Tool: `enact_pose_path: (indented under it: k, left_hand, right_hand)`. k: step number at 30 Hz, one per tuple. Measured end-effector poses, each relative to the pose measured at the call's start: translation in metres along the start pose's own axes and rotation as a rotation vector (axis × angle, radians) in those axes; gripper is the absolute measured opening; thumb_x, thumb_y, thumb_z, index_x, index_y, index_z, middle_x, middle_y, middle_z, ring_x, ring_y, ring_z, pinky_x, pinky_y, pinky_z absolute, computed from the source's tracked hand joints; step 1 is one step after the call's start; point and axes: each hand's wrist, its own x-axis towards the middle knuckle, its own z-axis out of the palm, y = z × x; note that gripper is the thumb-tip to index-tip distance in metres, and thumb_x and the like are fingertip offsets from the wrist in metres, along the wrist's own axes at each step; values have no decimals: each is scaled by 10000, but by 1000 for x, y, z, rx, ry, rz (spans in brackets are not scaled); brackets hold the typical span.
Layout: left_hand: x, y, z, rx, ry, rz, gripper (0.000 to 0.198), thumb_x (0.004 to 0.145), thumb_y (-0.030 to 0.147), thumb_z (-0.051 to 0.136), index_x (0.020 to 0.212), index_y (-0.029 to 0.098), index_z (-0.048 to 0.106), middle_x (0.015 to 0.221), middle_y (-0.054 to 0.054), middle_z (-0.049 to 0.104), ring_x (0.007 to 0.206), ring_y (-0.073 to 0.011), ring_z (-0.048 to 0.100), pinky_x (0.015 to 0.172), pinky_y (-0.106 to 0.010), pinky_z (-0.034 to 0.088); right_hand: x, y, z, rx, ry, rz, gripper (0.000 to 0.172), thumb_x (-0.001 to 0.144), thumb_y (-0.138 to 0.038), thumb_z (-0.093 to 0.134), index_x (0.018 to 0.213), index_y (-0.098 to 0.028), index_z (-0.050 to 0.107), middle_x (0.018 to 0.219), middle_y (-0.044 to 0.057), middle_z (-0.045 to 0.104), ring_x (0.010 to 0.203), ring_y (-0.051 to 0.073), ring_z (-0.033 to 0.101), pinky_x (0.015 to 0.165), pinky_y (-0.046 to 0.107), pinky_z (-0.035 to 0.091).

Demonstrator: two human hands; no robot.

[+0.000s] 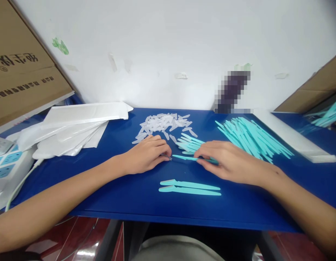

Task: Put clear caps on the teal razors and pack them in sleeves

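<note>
My right hand [227,161] rests on the blue table [129,195], fingers pinched on the handle of a teal razor stick [184,157] that points left. My left hand [147,156] lies curled beside the stick's tip, fingertips closed on a small clear cap [168,156] I can barely make out. Two capped teal sticks [189,187] lie side by side nearer to me. A pile of clear caps [164,125] sits behind my left hand. A short row of teal sticks [189,144] lies between my hands, farther back.
A large fan of teal sticks [252,137] spreads at the right. White plastic bags [72,127] are stacked at the left, beside a power strip [6,163]. Cardboard boxes [18,69] stand at both sides. A white strip [295,139] lies at far right.
</note>
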Motion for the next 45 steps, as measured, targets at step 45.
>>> enact_pose_path:
  k: [45]
  left_hand:
    - [-3,-26,-13,396,11,52,287,1079,255,429,1074,189,709,1051,-86,667,871,-201,600,811,-320,446]
  right_hand:
    - [4,-16,9,-56,-135,-46,153,949,-192,558,852,-190,677,812,17,672,696,162,599,651,319,381]
